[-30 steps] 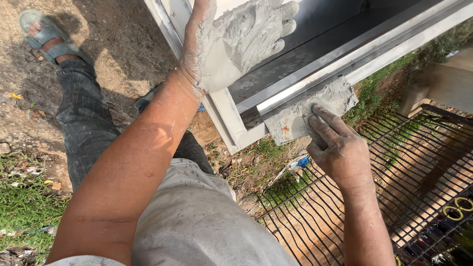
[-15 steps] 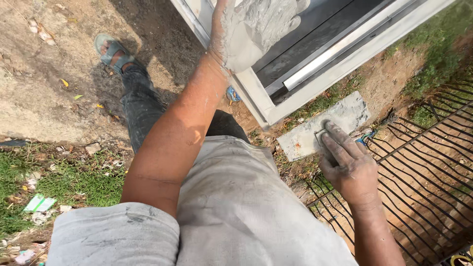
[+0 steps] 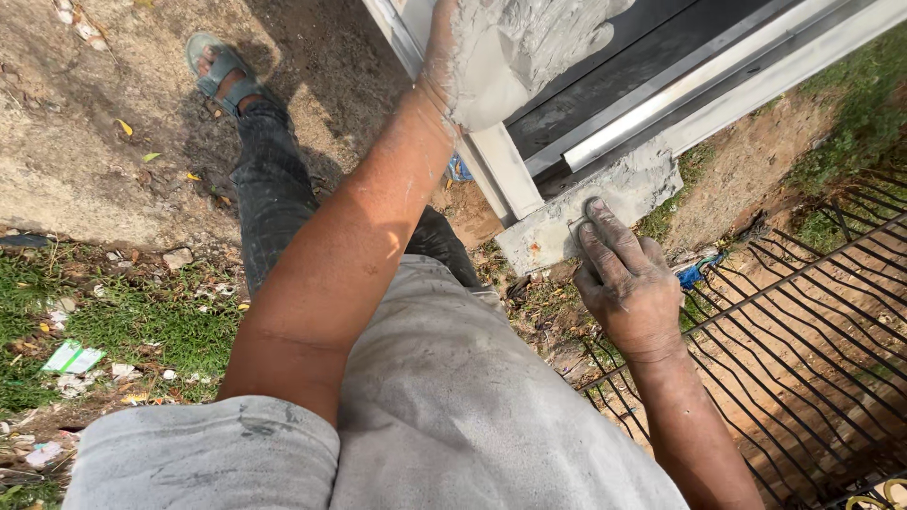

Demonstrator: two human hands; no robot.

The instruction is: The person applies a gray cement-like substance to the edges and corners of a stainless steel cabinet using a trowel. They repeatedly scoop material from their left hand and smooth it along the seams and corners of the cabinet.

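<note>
Plaster float (image 3: 590, 215) w/ grey wet mortar on it sits pressed flat against the lower edge of a white window frame (image 3: 510, 170), just below the metal track (image 3: 661, 99). Right hand (image 3: 628, 283) is on the float's near edge, fingers (image 3: 605, 236) stretched forward and laid flat over it, dirty w/ mortar; thumb side hidden, so can't tell if the grip is wrapped round a handle or only pushing. Left hand (image 3: 510, 52) is up at the top of the view, caked in grey mortar, cupped round a lump of it and touching the frame's upright; fingers run partly out of view, so grip reads as curled round the mortar, not spread. Left forearm crosses the middle diagonally. Below: grey shirt (image 3: 444, 406), dark trousers (image 3: 274, 198), one foot in a grey-green sandal (image 3: 219, 71) on bare dirt ground (image 3: 94, 142). Grass patch (image 3: 142, 321) w/ bits of litter lower left. Black metal grille (image 3: 803, 349) lies lower right, near the right wrist, over brown soil. Small blue scrap (image 3: 699, 274) just beside the float's right end, between it and the grille
</note>
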